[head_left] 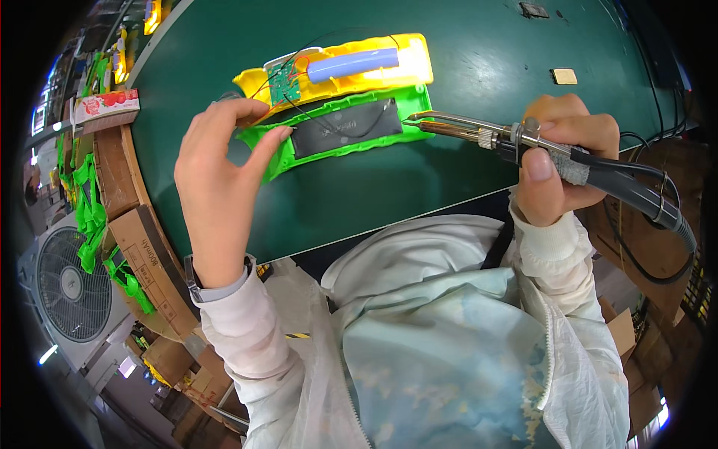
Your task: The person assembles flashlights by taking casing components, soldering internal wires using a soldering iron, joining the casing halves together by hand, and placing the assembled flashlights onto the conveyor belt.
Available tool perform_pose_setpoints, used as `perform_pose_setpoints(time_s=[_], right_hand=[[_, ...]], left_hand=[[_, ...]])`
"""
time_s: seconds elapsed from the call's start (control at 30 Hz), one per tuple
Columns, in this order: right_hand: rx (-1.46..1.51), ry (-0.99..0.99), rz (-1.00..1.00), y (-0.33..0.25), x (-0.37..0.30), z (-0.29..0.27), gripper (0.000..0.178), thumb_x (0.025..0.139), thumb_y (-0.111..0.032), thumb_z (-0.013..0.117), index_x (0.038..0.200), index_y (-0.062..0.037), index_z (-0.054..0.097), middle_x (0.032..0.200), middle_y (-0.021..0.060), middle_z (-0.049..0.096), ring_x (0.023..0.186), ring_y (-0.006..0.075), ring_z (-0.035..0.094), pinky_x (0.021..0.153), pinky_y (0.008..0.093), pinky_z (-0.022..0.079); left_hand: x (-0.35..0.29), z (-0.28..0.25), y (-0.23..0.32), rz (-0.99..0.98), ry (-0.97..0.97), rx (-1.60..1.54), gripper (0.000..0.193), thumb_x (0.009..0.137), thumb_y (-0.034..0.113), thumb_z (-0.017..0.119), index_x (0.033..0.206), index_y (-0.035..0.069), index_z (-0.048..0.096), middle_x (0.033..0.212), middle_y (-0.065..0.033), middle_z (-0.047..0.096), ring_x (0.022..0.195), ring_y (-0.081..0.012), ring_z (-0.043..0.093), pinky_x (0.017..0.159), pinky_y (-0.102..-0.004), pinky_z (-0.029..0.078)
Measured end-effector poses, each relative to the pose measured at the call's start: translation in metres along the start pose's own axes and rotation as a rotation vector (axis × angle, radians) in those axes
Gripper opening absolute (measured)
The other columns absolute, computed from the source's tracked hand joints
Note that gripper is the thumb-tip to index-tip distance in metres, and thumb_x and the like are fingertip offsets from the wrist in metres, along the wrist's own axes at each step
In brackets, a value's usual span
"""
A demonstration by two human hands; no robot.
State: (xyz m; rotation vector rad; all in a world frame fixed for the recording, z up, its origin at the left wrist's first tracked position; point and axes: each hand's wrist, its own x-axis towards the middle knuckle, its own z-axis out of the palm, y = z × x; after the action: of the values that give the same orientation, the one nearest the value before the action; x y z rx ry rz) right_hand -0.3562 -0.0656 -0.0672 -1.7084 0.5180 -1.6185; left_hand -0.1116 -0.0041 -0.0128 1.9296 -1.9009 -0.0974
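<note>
My right hand grips a soldering iron with a thin metal tube along its shaft and a grey cable at its back. The iron's tip is at the right end of a green plastic shell, which has a black flat panel in it. My left hand holds the shell's left end, thumb and index finger curled about it. Behind lies a yellow plastic shell with a lilac cylindrical battery and a green circuit board. Thin red and black wires run from the board.
The work surface is a green table. A small tan rectangular piece and a dark scrap lie at the far right, near cables. On the left are a red-and-white box, cardboard boxes, green plastic parts and a fan.
</note>
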Motion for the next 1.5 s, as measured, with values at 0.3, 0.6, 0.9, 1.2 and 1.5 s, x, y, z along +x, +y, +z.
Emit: perform_pose_setpoints(time_s=[0.3, 0.6, 0.9, 1.2, 1.5], right_hand=[[-0.027, 0.002, -0.044, 0.006, 0.001, -0.003, 0.026, 0.07, -0.008, 0.062, 0.084, 0.0018, 0.043, 0.065, 0.011, 0.051, 0.051, 0.0097, 0.043, 0.047, 0.0205, 0.036], [-0.038, 0.045, -0.015, 0.005, 0.001, -0.001, 0.028, 0.071, -0.013, 0.064, 0.083, 0.001, 0.042, 0.065, 0.0107, 0.051, 0.05, 0.0099, 0.043, 0.046, 0.0202, 0.037], [-0.056, 0.037, -0.023, 0.004, 0.001, -0.002, 0.027, 0.07, -0.012, 0.063, 0.082, 0.0011, 0.043, 0.065, 0.0112, 0.051, 0.05, 0.0106, 0.044, 0.047, 0.0208, 0.037], [-0.039, 0.124, -0.061, 0.003, 0.007, -0.001, 0.026, 0.068, -0.011, 0.062, 0.081, 0.0021, 0.043, 0.065, 0.0115, 0.05, 0.053, 0.013, 0.044, 0.047, 0.0224, 0.037], [-0.094, 0.112, 0.058, -0.003, 0.04, 0.028, 0.023, 0.064, -0.018, 0.051, 0.079, -0.0026, 0.041, 0.061, 0.0105, 0.042, 0.05, 0.0148, 0.036, 0.044, 0.0256, 0.03]], left_hand=[[-0.034, 0.005, 0.039, -0.417, 0.074, 0.058, 0.028, 0.065, 0.009, 0.07, 0.084, 0.008, 0.05, 0.061, -0.003, 0.05, 0.051, -0.0134, 0.049, 0.049, -0.0255, 0.04], [-0.034, 0.007, 0.044, -0.36, 0.061, -0.284, 0.012, 0.076, 0.002, 0.058, 0.087, 0.002, 0.056, 0.073, -0.0103, 0.057, 0.057, -0.0184, 0.056, 0.052, -0.0273, 0.043], [-0.016, -0.008, 0.01, 0.292, -0.081, 0.163, 0.018, 0.059, 0.002, 0.06, 0.077, 0.003, 0.059, 0.076, -0.0046, 0.054, 0.068, -0.0187, 0.053, 0.056, -0.0281, 0.041], [0.001, 0.017, 0.002, 0.41, 0.133, -0.054, 0.013, 0.064, 0.006, 0.063, 0.076, 0.007, 0.059, 0.07, -0.0007, 0.056, 0.064, -0.0174, 0.053, 0.058, -0.0284, 0.039], [0.031, 0.001, -0.018, 0.393, -0.046, -0.172, 0.013, 0.065, -0.002, 0.064, 0.077, 0.003, 0.059, 0.073, -0.0051, 0.059, 0.063, -0.0184, 0.051, 0.062, -0.0269, 0.04]])
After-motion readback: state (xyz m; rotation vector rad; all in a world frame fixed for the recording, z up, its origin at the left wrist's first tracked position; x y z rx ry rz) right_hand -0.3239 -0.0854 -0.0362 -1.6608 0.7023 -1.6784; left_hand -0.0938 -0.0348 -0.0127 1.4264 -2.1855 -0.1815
